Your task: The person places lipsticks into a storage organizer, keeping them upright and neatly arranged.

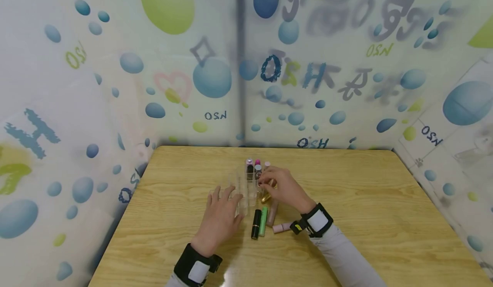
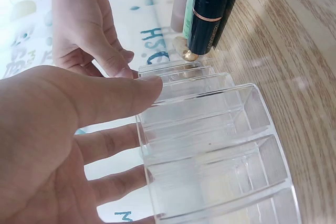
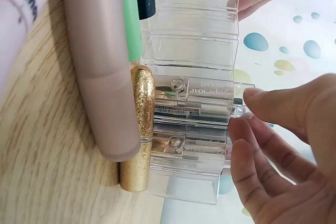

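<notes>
A clear, stepped cosmetics organizer with many compartments sits on the table. My left hand rests against its left part, fingers spread; in the left wrist view the thumb lies at the rim. At the far right part, my right hand pinches the clear-capped end of a lip gloss tube standing in a compartment. Several tubes with pink, white or dark tops fill neighbouring compartments; the label "avocado" reads through the wall. Beside the organizer lies a glittery gold tube.
In front of the organizer lie a black tube, a green tube and a mauve tube. A pale pink tube lies near my right wrist. Patterned walls border the wooden table.
</notes>
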